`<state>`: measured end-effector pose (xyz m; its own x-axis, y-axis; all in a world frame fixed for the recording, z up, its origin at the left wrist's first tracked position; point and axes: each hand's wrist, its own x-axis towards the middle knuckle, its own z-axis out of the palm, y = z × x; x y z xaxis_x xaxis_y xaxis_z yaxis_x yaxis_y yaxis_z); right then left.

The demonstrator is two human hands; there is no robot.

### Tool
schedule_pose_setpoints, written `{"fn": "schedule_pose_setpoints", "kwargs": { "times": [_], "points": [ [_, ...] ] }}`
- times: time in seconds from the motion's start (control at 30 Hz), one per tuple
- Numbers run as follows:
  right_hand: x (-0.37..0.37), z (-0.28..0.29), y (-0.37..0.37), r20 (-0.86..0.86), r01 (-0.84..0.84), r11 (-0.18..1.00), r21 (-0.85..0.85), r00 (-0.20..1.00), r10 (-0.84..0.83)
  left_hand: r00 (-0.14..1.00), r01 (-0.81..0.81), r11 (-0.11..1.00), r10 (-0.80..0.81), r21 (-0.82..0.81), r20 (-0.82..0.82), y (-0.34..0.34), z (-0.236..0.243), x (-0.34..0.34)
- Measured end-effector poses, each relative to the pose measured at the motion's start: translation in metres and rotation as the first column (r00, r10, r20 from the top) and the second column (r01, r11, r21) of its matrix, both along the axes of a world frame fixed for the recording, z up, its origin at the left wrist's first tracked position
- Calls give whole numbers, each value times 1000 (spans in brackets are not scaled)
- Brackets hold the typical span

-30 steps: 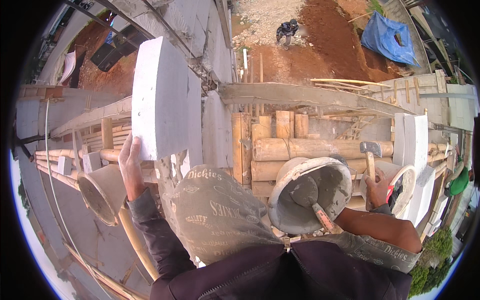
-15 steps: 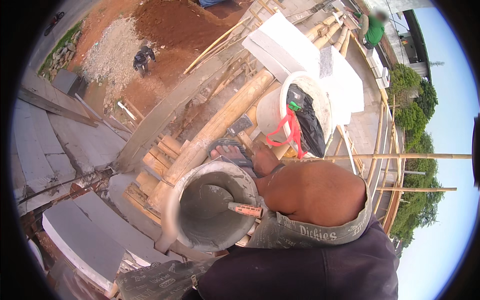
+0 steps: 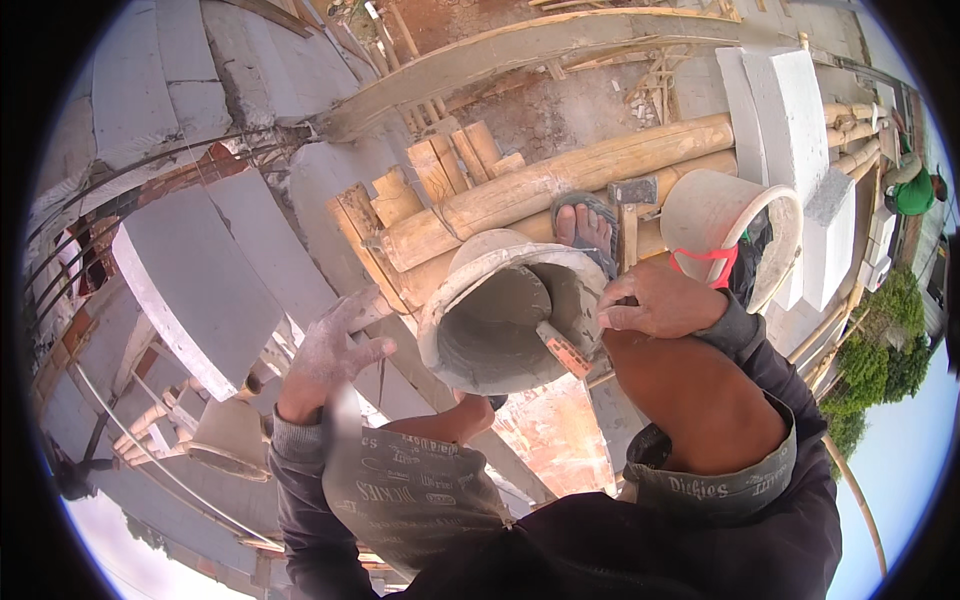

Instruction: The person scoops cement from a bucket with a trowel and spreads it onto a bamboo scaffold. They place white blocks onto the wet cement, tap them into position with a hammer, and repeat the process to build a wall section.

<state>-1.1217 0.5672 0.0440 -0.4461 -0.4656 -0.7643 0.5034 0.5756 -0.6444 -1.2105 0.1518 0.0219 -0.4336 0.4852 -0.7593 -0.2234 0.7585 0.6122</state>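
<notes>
A grey mortar-coated bucket (image 3: 440,330) stands between my legs, its mouth tipped toward me. Wet mortar (image 3: 490,330) lines its inside, and a trowel with an orange handle (image 3: 565,350) leans in it, blade in the mortar. My right hand (image 3: 655,300) is at the bucket's right rim, fingers curled and closed with their tips on the edge. To the bucket's left my left hand (image 3: 340,355), pale with dust, hangs empty with its fingers apart. Beyond the right hand, a hammer (image 3: 630,205) lies by my sandalled foot (image 3: 585,228).
A second bucket (image 3: 700,205) with a red strap stands at the right, beside white blocks (image 3: 785,120). Thick bamboo poles (image 3: 580,175) run across ahead. Grey panels (image 3: 205,275) lie at the left. A person in green (image 3: 910,190) is at the far right.
My view has swung, so the buckets and poles sit differently in it. My left hand has come into view; my right hand has moved from beside my foot to the bucket's rim.
</notes>
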Motion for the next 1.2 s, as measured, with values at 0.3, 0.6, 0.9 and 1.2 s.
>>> {"fn": "schedule_pose_setpoints", "kwargs": {
  "times": [0.3,0.6,0.9,1.2],
  "points": [
    [14,-46,-81,-57,-622,740,257,754,654,798,-458,889,411,0,440,36,-70,115],
    [35,-33,-76,-106,-481,848,221,853,511,646,-746,648,760,-150,70,63,-38,136],
    [58,65,123,-563,829,508,235,542,-624,745,-630,770,562,-103,-359,94,-1,87],
    [224,9,450,-818,612,-545,572,471,-329,860,-89,995,99,44,-500,233,4,-16]
  ]
}}
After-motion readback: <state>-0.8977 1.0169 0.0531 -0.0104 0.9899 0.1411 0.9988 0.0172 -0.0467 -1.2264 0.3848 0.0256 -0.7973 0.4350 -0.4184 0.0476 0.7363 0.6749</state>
